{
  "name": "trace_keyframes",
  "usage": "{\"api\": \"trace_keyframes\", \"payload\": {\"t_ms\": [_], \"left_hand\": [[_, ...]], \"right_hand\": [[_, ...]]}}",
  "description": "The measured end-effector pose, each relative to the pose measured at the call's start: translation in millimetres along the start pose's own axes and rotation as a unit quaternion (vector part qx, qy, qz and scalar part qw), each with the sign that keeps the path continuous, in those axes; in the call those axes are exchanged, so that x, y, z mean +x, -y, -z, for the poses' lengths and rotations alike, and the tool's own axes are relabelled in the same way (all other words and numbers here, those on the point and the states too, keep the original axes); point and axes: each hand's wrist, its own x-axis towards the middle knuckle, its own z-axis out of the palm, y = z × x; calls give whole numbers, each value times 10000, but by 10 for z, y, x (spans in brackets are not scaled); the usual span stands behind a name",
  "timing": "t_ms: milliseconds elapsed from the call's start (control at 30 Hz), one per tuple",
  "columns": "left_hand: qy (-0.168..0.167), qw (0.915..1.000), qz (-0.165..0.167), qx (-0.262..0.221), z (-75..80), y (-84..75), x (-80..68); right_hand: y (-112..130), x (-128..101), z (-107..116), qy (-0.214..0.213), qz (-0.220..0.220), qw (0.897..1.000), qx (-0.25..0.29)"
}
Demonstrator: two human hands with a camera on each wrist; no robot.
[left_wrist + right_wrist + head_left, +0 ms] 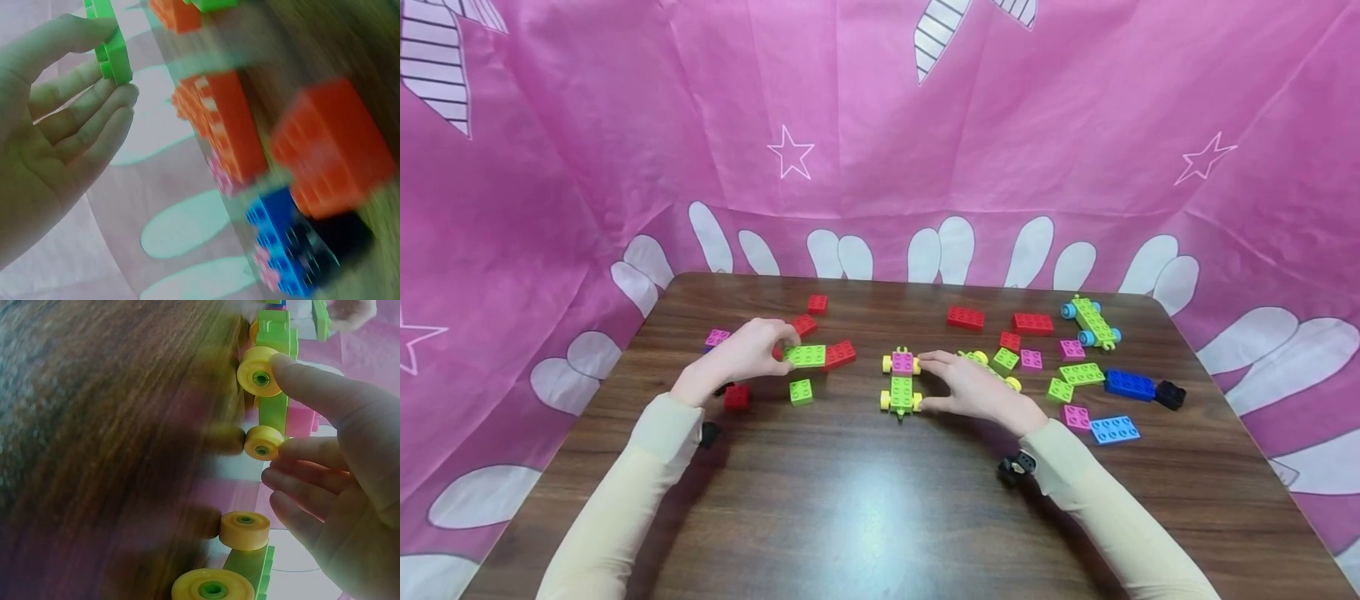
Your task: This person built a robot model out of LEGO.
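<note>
My left hand (751, 348) pinches a long light-green building block (807, 357) between thumb and fingers. In the left wrist view that block (117, 53) is seen edge-on, raised beside the fingers. A toy block car (901, 396) with a green base, yellow wheels and a pink block (902, 362) on it stands mid-table. Along its right side lies my right hand (973, 386), thumb at one yellow wheel (253, 375) and index finger at the other (261, 442). A second yellow-wheeled car (1013, 383) is partly hidden behind this hand.
Red blocks (840, 354) and a small green block (801, 392) lie around my left hand. Rightward are red blocks (1033, 323), a blue block (1130, 384), a light-blue block (1115, 429), several pink and green ones, and a blue-wheeled car (1092, 323). A pink cloth hangs behind.
</note>
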Motion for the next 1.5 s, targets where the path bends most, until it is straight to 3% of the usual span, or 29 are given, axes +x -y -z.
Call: {"api": "trace_keyframes", "payload": {"t_ms": [333, 667, 1000, 1500], "left_hand": [[313, 9983, -289, -401, -147, -262, 359], [397, 9962, -520, -581, -331, -439, 577], [288, 9937, -779, -748, -404, -570, 676], [242, 9953, -595, -723, -494, -653, 730]], "right_hand": [[-17, -7, -22, -85, 95, 9999, -55], [-23, 2, -28, -24, 29, 10000, -38], [2, -1, -5, 1, 19, 10000, -40], [-2, 4, 1, -109, 188, 9997, -57]]}}
